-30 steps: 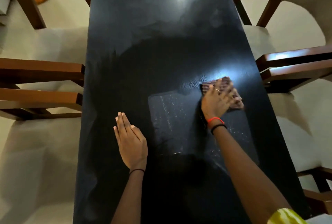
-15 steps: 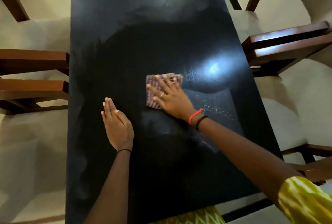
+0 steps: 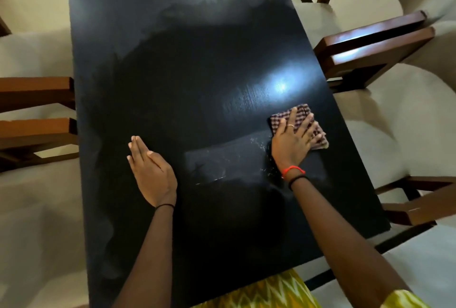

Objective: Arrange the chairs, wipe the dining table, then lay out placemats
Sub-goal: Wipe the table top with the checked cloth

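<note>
A long black dining table [image 3: 187, 65] fills the middle of the view. My right hand [image 3: 292, 142] presses a folded checked cloth [image 3: 302, 113] flat on the table near its right edge, fingers spread and straight over it. A damp streak with small droplets lies just left of that hand. My left hand [image 3: 150, 172] rests flat on the tabletop, fingers together, to the left of the streak. Wooden chairs with cream seats stand along both long sides: one [image 3: 375, 48] on the right, another [image 3: 37, 110] on the left.
A further chair [image 3: 419, 204] stands at the near right corner, its wooden arm close to the table's edge. Pale floor shows around the table. A patterned yellow garment [image 3: 266, 293] presses against the near table end.
My right hand has slid the cloth from the table's middle back to the right edge, leaving a damp streak. My left hand has stayed flat in place.
</note>
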